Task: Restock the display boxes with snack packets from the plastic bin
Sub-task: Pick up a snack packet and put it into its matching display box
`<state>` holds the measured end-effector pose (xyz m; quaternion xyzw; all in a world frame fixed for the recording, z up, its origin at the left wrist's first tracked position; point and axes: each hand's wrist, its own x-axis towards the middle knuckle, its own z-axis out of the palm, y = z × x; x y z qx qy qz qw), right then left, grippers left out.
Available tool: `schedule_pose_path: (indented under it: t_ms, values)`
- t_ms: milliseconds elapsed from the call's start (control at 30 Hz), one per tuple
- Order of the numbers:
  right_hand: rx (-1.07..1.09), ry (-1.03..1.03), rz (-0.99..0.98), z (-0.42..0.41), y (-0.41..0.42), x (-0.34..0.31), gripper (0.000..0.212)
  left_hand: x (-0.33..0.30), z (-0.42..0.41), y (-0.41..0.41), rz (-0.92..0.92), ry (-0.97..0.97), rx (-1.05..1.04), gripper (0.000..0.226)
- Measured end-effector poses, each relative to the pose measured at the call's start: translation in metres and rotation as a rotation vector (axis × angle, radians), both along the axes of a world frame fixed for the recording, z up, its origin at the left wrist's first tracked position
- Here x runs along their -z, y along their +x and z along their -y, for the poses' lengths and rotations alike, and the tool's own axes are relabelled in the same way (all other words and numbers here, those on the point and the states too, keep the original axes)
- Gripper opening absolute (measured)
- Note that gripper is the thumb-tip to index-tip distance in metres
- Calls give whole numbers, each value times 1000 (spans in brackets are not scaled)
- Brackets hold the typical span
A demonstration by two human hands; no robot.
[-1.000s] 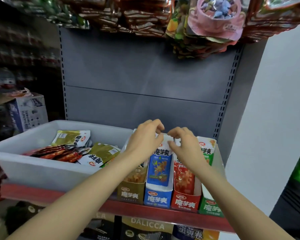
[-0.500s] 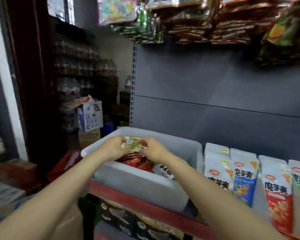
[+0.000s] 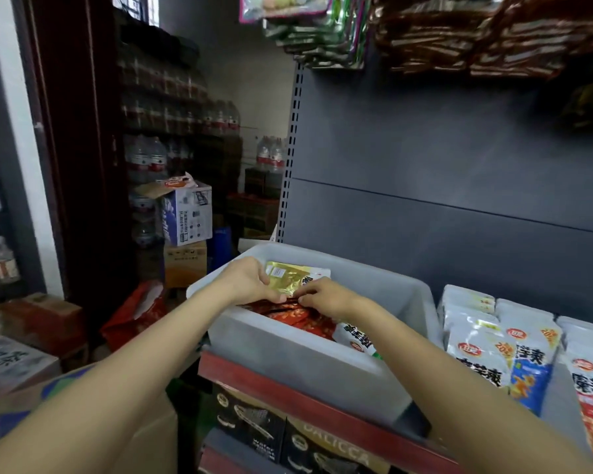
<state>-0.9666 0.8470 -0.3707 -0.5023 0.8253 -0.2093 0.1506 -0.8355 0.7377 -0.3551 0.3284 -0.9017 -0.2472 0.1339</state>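
**Snack packets: gather a neat stack before lifting**

Snack packets [image 3: 297,311] lie heaped in the plastic bin [image 3: 288,354], and both hands are down in its far left part. The left hand's [image 3: 245,282] fingers [image 3: 271,295] curl over the left edge of a gold packet [image 3: 288,278], thumb and fingertips pinching it; the right hand's [image 3: 326,297] fingers [image 3: 303,297] are curled at its near right edge, apparently pinching the same packet just above the red packets [image 3: 298,314].

To do this step well, I would square the gold packet's edges between both hands first, and pick only packets of one flavour, since a mixed handful needs sorting later. Foil pouches look slippery, so a firm pinch near the seams seems wiser than a grip on the bulging middle.

The display boxes [image 3: 500,340] stand just right of the bin on the same shelf [image 3: 288,398]. Lifting clear of the bin's rim before swinging right should avoid snagging.
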Motion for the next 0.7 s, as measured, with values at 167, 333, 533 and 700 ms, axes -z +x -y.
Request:
schedule_pose_path:
  t_ms: [167,333,533,700]
  values:
    - [50,-64,100,0,2,-3,27,1,-8,2,-136,-66,-1,64]
    - [167,-199,262,0,8,-5,28,-2,-19,7,-366,-102,-35,72]
    - [219,-628,1005,-10,25,-14,28,1,-41,12,-484,5,-5,73]
    - [262,-821,949,-43,21,-24,39,-3,-64,7,-512,110,90,65]
